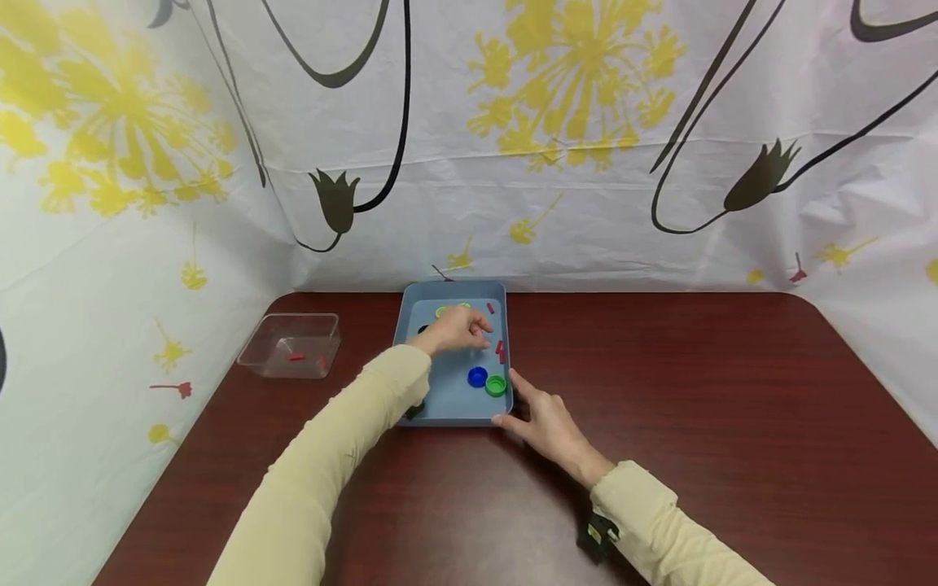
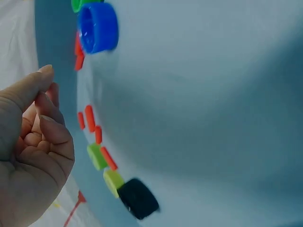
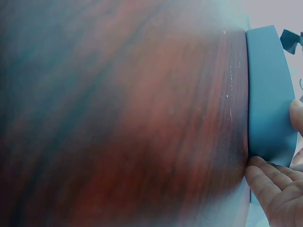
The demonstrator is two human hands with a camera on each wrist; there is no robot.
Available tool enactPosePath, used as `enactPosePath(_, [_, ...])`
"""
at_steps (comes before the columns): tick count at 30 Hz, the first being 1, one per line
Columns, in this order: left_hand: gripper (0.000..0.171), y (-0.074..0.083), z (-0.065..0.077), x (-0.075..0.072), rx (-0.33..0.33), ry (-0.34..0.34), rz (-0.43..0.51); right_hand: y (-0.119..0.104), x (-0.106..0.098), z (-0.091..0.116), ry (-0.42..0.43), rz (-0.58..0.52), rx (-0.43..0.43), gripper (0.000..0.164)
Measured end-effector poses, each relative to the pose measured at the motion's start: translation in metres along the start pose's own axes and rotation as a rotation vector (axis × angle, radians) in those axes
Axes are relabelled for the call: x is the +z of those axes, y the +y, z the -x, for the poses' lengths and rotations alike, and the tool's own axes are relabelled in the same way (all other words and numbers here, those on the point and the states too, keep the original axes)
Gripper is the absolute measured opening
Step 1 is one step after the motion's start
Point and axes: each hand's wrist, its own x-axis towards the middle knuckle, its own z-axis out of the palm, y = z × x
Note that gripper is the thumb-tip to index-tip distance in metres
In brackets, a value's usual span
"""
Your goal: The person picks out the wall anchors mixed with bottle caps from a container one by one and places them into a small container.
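Note:
A blue-grey tray [image 1: 454,421] holds small ring-shaped caps and short red sticks. Over its middle is my left hand [image 1: 456,328], thumb and fingers bent toward each other, with nothing visible between them. Nearby red sticks [image 1: 501,348] lie along the tray's right wall. A blue cap [image 1: 477,377] sits beside a green cap [image 1: 496,385] near the front right corner. At that corner my right hand [image 1: 550,423] holds the tray from outside, thumb at the front and fingers along the side. The left wrist view shows a black cap [image 2: 138,198] beside a yellow cap [image 2: 113,182].
A clear plastic box [image 1: 274,358] with red sticks inside stands left of the tray on the dark red-brown table [image 1: 696,391]. A patterned white cloth [image 1: 586,228] hangs behind the table, close to the tray's far end.

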Motion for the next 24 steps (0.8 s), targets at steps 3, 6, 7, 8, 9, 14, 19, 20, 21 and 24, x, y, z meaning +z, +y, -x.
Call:
enactPosePath(3, [0.029,0.002,-0.005,0.007,0.011,-0.018,-0.020,0.000,0.000,0.000,-0.011,-0.009,0.001,0.080])
enactPosePath(6, [0.029,0.003,-0.010,0.011,0.000,-0.033,-0.042,-0.001,0.000,0.000,-0.009,-0.006,-0.006,0.080])
enactPosePath(7, [0.029,0.004,-0.011,0.012,-0.003,-0.040,-0.056,0.000,0.000,0.000,-0.005,-0.004,-0.006,0.080])
enactPosePath(8, [0.029,0.005,-0.013,0.012,-0.004,-0.045,-0.068,0.000,0.000,0.001,0.001,-0.002,-0.007,0.079])
enactPosePath(9, [0.029,0.006,-0.014,0.013,-0.004,-0.051,-0.082,0.000,-0.001,0.001,0.006,0.001,-0.006,0.079])
enactPosePath(14, [0.030,0.009,-0.018,0.015,-0.019,-0.067,-0.140,0.000,-0.001,0.001,0.025,0.004,-0.026,0.077])
enactPosePath(19, [0.029,0.008,-0.020,0.017,-0.039,-0.066,-0.149,0.001,-0.001,0.001,0.033,0.015,-0.043,0.076])
enactPosePath(20, [0.028,0.008,-0.020,0.018,-0.040,-0.065,-0.151,0.001,-0.001,0.001,0.034,0.017,-0.043,0.076])
enactPosePath(21, [0.027,0.007,-0.020,0.019,-0.040,-0.064,-0.156,0.002,-0.001,0.001,0.034,0.019,-0.043,0.076])
enactPosePath(24, [0.024,0.006,-0.022,0.021,-0.039,-0.059,-0.164,0.001,-0.001,0.001,0.035,0.016,-0.039,0.077])
